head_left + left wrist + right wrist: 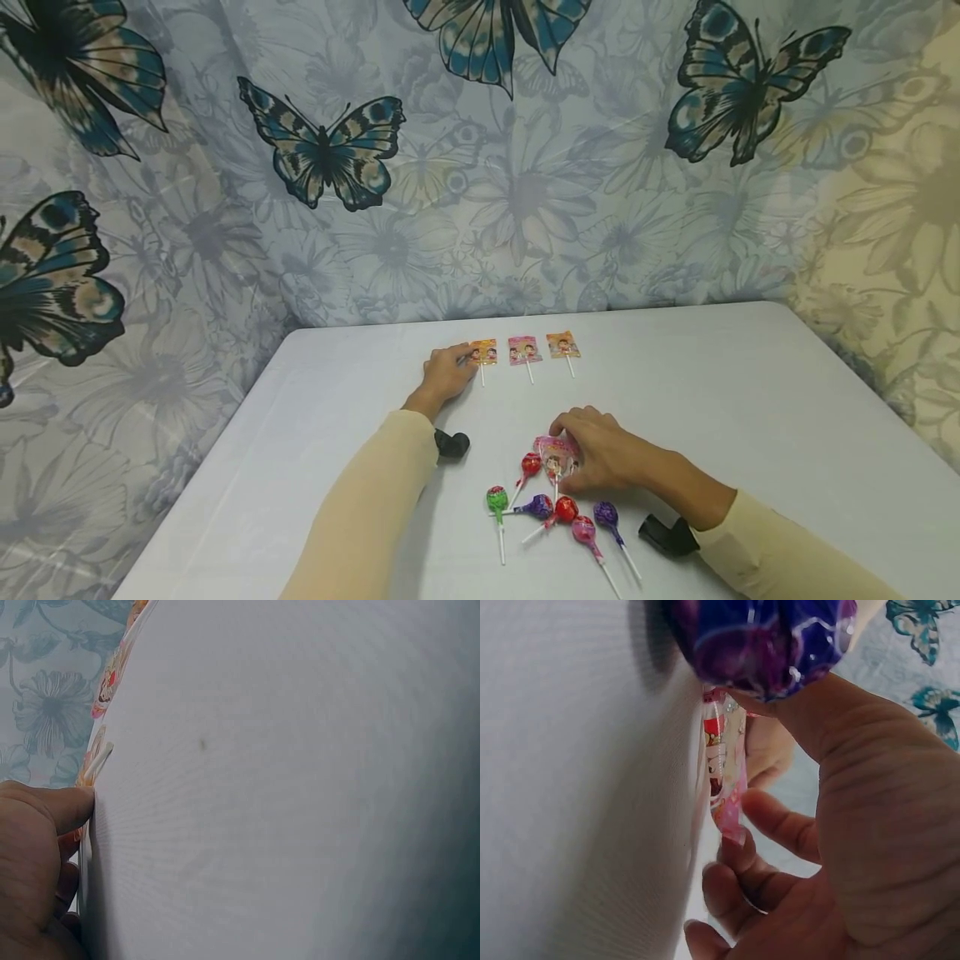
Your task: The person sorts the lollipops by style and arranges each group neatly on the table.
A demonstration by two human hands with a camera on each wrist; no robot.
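Note:
At the back of the table, my left hand (446, 372) pinches the left edge of a flat lollipop in an orange wrapper (486, 352), its white stick pointing toward me. In the left wrist view the thumb (71, 806) presses on that wrapper. My right hand (603, 450) holds a flat pink-wrapped lollipop (555, 454) between thumb and fingers, beside the ball lollipops. The right wrist view shows fingertips at the edge of this pink wrapper (731, 814); a purple ball lollipop (765, 645) covers the thumb's tip there.
A flat pink lollipop (524, 350) and a flat orange one (562, 344) continue the back row. Nearer lie ball lollipops: green (497, 499), red (531, 464), another red (566, 509), pink (583, 530), and purple (605, 514). Butterfly-patterned cloth (525, 208) hangs behind the white table (712, 375).

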